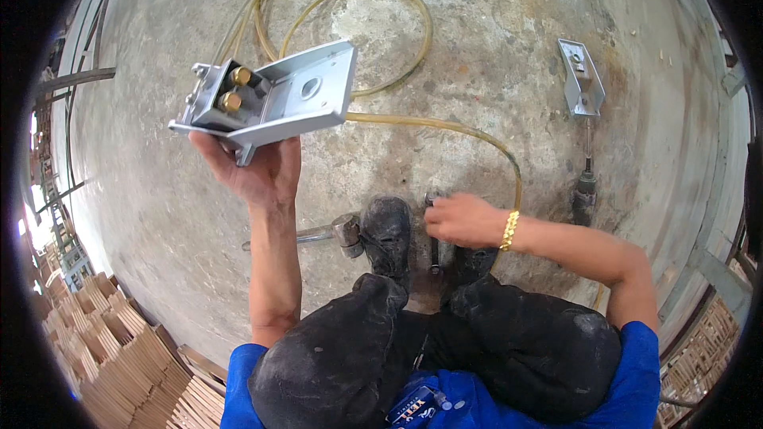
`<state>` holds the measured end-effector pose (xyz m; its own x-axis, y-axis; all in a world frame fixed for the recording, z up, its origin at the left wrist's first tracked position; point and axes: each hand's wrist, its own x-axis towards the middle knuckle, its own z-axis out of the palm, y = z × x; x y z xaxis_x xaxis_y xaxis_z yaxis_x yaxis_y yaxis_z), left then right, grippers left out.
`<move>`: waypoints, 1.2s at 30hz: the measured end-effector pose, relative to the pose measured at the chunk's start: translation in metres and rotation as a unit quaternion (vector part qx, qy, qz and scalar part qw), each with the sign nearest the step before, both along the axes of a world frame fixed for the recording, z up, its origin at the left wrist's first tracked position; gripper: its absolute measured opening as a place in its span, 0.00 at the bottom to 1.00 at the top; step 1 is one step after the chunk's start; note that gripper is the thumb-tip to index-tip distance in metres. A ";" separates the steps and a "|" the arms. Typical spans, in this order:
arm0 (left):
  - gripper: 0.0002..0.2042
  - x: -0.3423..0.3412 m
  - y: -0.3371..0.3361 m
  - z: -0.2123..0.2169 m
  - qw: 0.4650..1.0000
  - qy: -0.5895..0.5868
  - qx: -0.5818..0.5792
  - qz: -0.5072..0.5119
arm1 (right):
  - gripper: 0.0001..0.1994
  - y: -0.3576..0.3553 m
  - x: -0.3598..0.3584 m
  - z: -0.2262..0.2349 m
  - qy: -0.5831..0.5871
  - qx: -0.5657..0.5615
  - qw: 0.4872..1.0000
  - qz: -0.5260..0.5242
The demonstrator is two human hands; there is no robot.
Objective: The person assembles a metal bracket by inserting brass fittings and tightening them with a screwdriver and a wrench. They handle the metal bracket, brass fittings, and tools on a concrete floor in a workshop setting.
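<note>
My left hand (266,171) holds up a grey metal bracket (306,87), a channel shape with a round hole and a block at its left end. Two brass-coloured hex-headed fittings (231,102) stick out of that block. The left fingers are wrapped under the bracket's lower side. Down between my shoes, my right hand (465,220) is closed on a dark wrench-like tool (435,258). The tool's far end shows just past the fingertips, while the middle is partly hidden by the hand.
A hammer (347,234) lies beside my left shoe (386,230). At the right, a second metal bracket (582,83) rests on the concrete floor near a dark power tool (585,195). A yellowish hose (425,32) loops across the floor. Wooden pieces (131,349) are stacked at lower left.
</note>
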<state>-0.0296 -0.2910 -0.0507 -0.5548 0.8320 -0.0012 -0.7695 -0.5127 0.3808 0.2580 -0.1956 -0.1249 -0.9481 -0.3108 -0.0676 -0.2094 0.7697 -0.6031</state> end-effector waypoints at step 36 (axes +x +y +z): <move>0.45 0.082 0.000 0.034 0.976 0.082 -0.175 -0.099 | 0.18 0.075 -0.065 0.202 0.317 -0.279 0.884 -0.202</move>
